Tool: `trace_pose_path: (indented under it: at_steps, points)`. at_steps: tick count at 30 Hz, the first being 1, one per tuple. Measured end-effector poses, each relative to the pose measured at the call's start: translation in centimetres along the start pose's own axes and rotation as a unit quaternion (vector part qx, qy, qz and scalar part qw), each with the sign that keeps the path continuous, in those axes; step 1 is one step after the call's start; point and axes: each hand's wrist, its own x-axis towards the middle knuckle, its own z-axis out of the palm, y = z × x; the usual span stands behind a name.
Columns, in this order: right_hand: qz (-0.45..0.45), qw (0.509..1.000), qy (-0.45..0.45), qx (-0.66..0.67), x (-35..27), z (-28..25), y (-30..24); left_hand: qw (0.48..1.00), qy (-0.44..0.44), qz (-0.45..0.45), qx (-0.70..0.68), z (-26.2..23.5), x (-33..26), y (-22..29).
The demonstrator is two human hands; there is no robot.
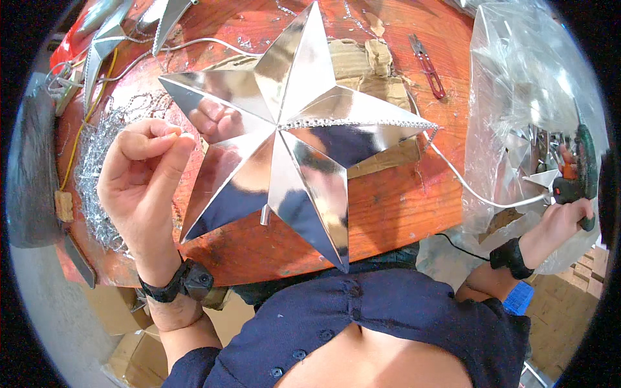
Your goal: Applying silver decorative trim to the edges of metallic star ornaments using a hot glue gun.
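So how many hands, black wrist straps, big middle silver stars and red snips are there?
Hands, the left hand and right hand: 2
Black wrist straps: 2
Big silver star in the middle: 1
Red snips: 1
Total: 6

Faceted silver star [301,103] left of green tool [587,161]

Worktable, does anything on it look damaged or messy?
Yes: the cardboard under the silver star looks torn and crumpled along its far edge, and thin silver strands lie in a tangled heap beside the left hand.
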Motion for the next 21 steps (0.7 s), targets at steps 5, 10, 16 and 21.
trace_pose_path:
  at_steps: [5, 10, 16, 21]
  points:
    - [0.213, 0.95, 0.006, 0.228, -0.9, 2.7, -1.1, 1.0, -0.002, -0.025, -0.007, 0.8, 0.2, 0.3]
    - [-0.095, 0.831, -0.525, 0.158, -0.1, 14.7, -5.7, 0.999, 0.026, -0.022, 0.001, 0.3, -0.1, 0.2]
    - [-0.121, 0.831, -0.505, 0.202, -1.7, 17.9, -8.7, 1.0, 0.009, 0.002, -0.008, -0.1, 0.1, 0.1]
    - [-0.121, 0.818, -0.515, 0.224, -1.9, 18.8, -7.8, 1.0, 0.0, 0.002, -0.028, -0.3, 0.2, 0.2]
